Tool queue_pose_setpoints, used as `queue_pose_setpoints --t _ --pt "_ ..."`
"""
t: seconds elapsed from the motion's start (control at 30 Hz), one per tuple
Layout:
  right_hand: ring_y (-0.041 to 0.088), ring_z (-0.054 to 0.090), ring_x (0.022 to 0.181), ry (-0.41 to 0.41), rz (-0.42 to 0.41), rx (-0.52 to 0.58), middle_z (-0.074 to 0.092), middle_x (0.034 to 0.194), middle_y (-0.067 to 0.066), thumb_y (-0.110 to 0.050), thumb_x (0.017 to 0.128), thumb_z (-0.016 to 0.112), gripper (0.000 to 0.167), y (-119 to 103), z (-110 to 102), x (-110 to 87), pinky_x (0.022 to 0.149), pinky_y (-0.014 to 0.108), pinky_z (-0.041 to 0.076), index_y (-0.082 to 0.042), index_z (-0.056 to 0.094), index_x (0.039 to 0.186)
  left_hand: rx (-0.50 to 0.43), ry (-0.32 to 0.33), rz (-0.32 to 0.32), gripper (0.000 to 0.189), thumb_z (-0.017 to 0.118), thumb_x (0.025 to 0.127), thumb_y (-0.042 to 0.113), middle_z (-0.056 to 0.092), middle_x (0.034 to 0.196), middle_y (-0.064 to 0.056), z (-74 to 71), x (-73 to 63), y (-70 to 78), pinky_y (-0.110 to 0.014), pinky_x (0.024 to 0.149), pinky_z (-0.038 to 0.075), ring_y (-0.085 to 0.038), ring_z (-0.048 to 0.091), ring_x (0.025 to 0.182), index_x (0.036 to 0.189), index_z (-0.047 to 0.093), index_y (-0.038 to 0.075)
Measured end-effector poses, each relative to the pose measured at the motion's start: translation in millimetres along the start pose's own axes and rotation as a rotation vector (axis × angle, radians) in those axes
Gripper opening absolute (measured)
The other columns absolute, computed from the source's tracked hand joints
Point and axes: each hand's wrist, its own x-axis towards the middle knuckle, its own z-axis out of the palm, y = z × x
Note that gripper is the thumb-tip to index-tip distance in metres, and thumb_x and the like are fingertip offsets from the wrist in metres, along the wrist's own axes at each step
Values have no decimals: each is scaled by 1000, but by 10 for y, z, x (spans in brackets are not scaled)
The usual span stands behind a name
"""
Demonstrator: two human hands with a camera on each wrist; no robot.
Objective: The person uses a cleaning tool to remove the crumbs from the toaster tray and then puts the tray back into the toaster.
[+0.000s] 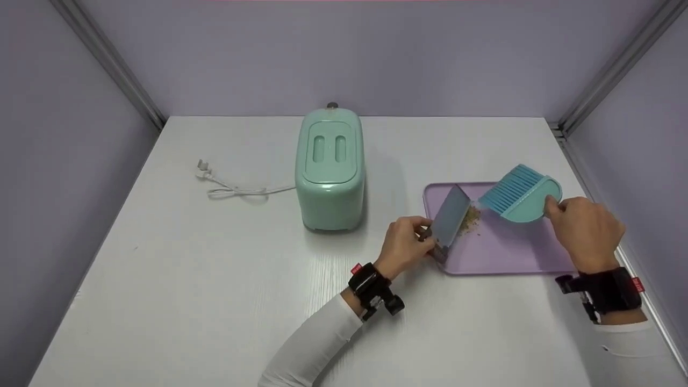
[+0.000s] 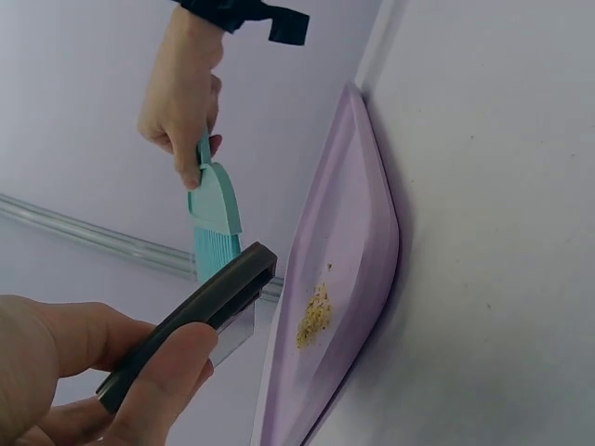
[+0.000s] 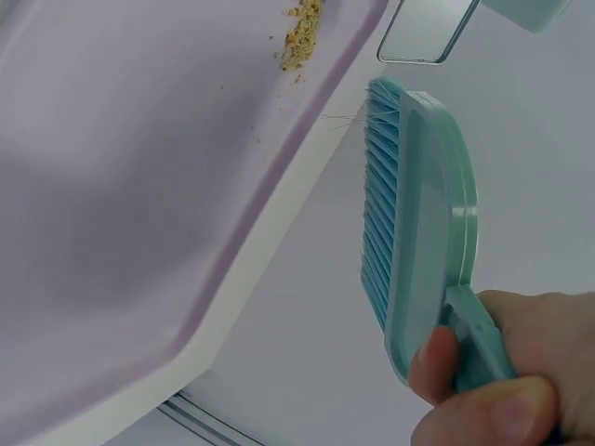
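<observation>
My left hand (image 1: 403, 244) grips a bench scraper (image 1: 450, 215) by its dark handle, thumb on one side and fingers on the other. Its flat metal blade leans over the left part of a lilac tray (image 1: 516, 255). Beside the blade, a small pile of yellowish crumbs (image 1: 470, 220) lies on the tray, also seen loose in the left wrist view as crumbs (image 2: 314, 318). My right hand (image 1: 586, 231) holds a teal hand brush (image 3: 428, 232) by its handle. The blue bristles hang above the tray, angled toward the crumbs and the scraper.
A mint-green toaster (image 1: 330, 207) stands left of the tray. Its white cord (image 1: 236, 191), bundled with a plug, lies on the white table (image 1: 215, 279). Lilac walls (image 1: 430, 59) enclose the back and sides.
</observation>
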Motion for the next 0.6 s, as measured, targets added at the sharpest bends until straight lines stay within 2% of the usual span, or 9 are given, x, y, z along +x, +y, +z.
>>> queue_pose_setpoints --t 0.1,0.23,0.33,0.6 --pt "23 38 44 -13 10 18 43 47 5 -59 86 31 64 26 12 -37 33 36 24 -9 56 54 -25 0 -11 30 66 74 4 60 70 7 -9 -4 0 -18 45 47 -3 56 57 104 64 6" --pt "23 41 44 -32 14 50 50 51 6 -58 87 30 67 48 24 -94 32 35 27 -5 67 69 -51 4 -39 31 66 73 3 60 71 5 -31 -11 -1 -19 46 48 -5 57 56 104 64 5" --pt "23 42 44 -43 17 76 52 52 6 -58 87 30 68 47 35 -153 32 34 27 -4 69 77 -79 10 -63 30 66 73 3 59 72 4 -59 -18 4 -20 47 48 -7 57 56 103 63 5" --pt "19 35 41 -5 13 113 42 48 3 -54 88 34 60 7 107 -323 32 29 20 -8 58 58 -211 30 -53 29 65 75 1 60 73 -2 -199 -47 -50 -25 50 51 -12 59 59 104 62 2"
